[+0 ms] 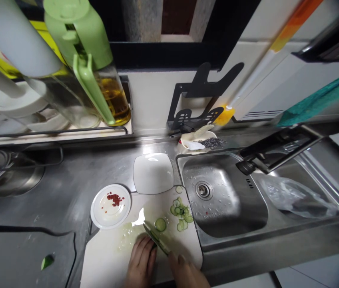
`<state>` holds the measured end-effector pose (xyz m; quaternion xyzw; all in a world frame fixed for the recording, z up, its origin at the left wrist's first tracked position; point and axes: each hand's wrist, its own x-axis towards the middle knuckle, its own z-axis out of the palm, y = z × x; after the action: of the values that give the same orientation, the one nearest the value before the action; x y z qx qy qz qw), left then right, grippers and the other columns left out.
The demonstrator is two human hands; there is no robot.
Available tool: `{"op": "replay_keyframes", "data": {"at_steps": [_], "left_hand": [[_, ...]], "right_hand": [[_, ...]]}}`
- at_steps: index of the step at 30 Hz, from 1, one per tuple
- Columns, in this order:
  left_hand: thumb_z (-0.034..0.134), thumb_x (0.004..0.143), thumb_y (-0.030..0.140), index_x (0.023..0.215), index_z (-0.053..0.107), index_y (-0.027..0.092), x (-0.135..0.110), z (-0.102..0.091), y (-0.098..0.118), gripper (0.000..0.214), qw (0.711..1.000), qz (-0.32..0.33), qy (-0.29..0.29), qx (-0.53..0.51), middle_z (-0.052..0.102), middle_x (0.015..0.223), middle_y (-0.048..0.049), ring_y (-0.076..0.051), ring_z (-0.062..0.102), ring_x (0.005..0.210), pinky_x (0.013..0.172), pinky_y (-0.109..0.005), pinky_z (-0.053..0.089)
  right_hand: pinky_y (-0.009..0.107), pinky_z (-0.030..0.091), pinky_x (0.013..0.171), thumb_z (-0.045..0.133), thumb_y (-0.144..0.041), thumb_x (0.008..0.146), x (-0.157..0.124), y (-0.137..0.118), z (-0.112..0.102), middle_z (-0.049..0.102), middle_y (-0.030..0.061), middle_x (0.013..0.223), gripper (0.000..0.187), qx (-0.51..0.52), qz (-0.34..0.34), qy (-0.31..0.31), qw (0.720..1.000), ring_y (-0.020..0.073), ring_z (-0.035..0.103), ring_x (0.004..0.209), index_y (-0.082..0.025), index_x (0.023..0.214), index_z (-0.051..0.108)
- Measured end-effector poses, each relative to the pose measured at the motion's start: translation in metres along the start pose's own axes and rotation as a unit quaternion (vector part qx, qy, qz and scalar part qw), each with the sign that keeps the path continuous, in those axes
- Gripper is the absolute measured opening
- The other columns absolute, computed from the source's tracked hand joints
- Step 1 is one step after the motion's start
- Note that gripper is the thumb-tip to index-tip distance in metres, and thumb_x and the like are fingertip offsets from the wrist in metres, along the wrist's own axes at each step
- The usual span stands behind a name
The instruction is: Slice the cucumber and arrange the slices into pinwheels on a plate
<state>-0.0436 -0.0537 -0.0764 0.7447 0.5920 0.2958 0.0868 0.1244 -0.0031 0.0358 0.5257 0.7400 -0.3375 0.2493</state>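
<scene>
My left hand (142, 258) is closed with curled fingers over a piece of cucumber, mostly hidden, on the white cutting board (102, 256). My right hand (187, 273) grips a knife (155, 237), its blade slanting up and left right beside my left fingertips. One cucumber slice (160, 224) lies flat just beyond the blade. Several thin cucumber slices (183, 212) are heaped along the board's right side. Wet patches shine on the board.
A white plate (96, 216) with small red pieces overlaps the board's left corner. Behind the board sits a square white plate (153, 174). The sink (232, 224) with its faucet (244, 166) is to the right. A cucumber end (47, 262) lies left; an oil bottle (114, 96) stands behind.
</scene>
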Motion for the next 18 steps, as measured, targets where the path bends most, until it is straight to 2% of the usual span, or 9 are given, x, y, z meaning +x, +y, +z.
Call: {"op": "replay_keyframes", "data": {"at_steps": [8,11,15,18], "left_hand": [[0.047,0.093,0.023,0.113,0.063,0.020,-0.002,0.002,-0.001,0.026,1.000,-0.005,0.010,0.008,0.071,0.110,-0.0045,-0.018,0.065,0.107,0.090,-0.031,0.055],[0.048,0.092,0.025,0.113,0.063,0.021,-0.001,0.001,0.002,0.026,1.000,-0.014,0.012,-0.003,0.071,0.109,-0.0041,-0.018,0.065,0.104,0.089,-0.031,0.056],[0.047,0.093,0.023,0.113,0.063,0.020,0.001,0.000,0.008,0.026,0.998,-0.059,0.009,-0.019,0.070,0.112,-0.0055,-0.018,0.063,0.108,0.093,-0.033,0.054],[0.047,0.093,0.024,0.114,0.063,0.019,0.001,-0.002,0.010,0.026,0.998,-0.063,0.002,-0.025,0.069,0.114,-0.0063,-0.018,0.062,0.110,0.093,-0.032,0.055]], "right_hand": [[0.022,0.049,0.060,0.034,0.008,0.080,0.024,-0.006,0.015,0.071,0.0082,0.097,0.054,-0.016,0.025,-0.014,0.999,0.0201,0.070,0.084,-0.022,0.118,0.060],[0.023,0.050,0.063,0.033,0.009,0.078,0.025,-0.006,0.011,0.071,0.0086,0.099,0.057,-0.007,0.011,-0.005,1.000,0.0203,0.070,0.084,-0.021,0.119,0.059],[0.023,0.050,0.065,0.029,0.010,0.075,0.017,-0.002,0.000,0.071,0.0083,0.101,0.060,0.013,-0.001,0.014,1.000,0.0203,0.069,0.086,-0.019,0.119,0.059],[0.024,0.050,0.065,0.028,0.010,0.076,0.009,0.004,-0.007,0.070,0.0090,0.104,0.062,0.008,0.003,0.005,1.000,0.0212,0.069,0.089,-0.019,0.125,0.055]]}}
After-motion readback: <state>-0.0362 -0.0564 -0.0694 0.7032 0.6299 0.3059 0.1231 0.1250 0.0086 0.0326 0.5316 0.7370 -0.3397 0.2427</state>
